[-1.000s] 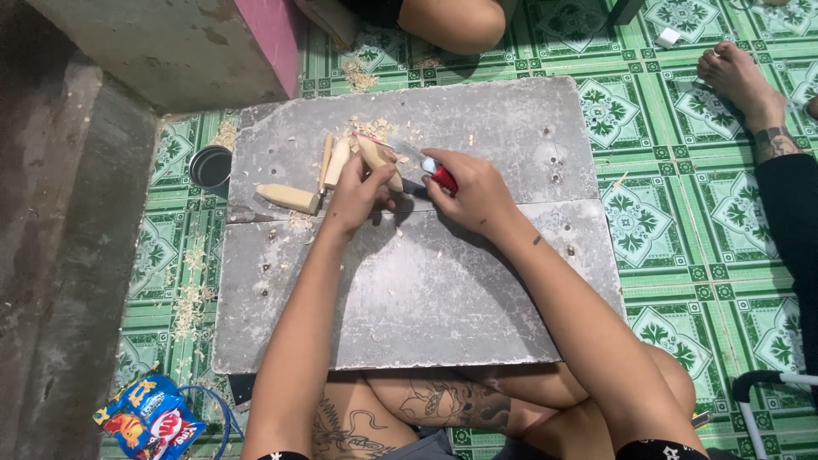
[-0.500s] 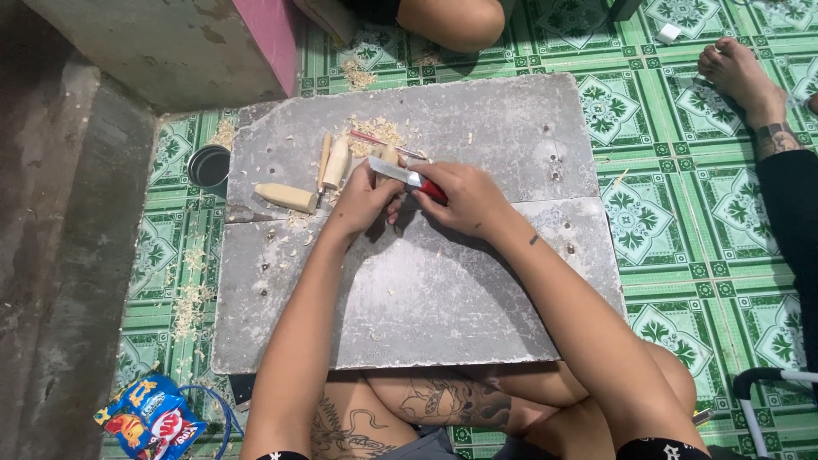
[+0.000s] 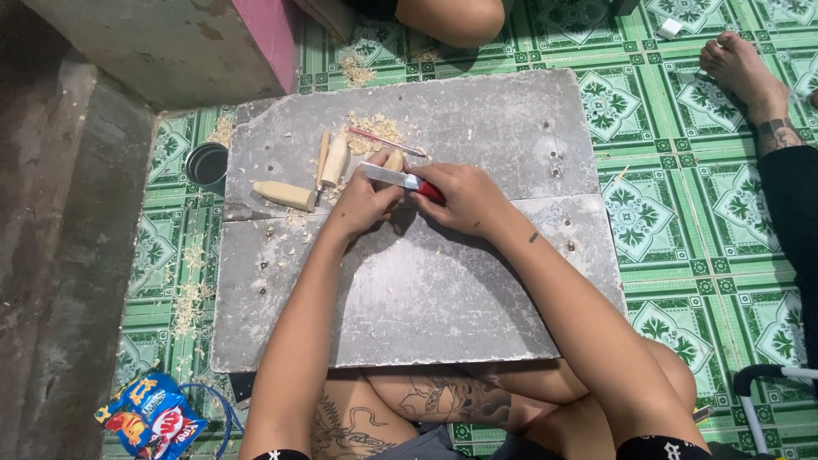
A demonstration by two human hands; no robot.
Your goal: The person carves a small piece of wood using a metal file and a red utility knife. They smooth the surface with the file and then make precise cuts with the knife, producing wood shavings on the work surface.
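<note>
The left hand is closed around a small pale piece of wood, whose rounded tip sticks out just beyond the fingers. The right hand is closed around the red handle of a knife, and the blade reaches leftward from that grip and lies across the wood just above the left thumb. Both hands meet over the seam where the two grey slabs butt together, roughly at the middle of the work surface.

Just left of the gripped wood lie two more carved pieces, upright side by side, and further left a blunt wooden block lies flat, well inside the slab's left edge. Just beyond the grip, toward the far edge, a thin red pencil rests slantwise in a heap of shavings. A small dark tin sits off the slab's left edge on the green tiled floor.

Toward the person from the grip, the near slab is bare but for scattered chips, right down to its front edge above the crossed legs. To the right of the grip the slab also lies open up to its right edge. Another person's foot rests on the tiles far to the right, well apart from the hands. Bright snack packets lie on the floor near the slab's near left corner.
</note>
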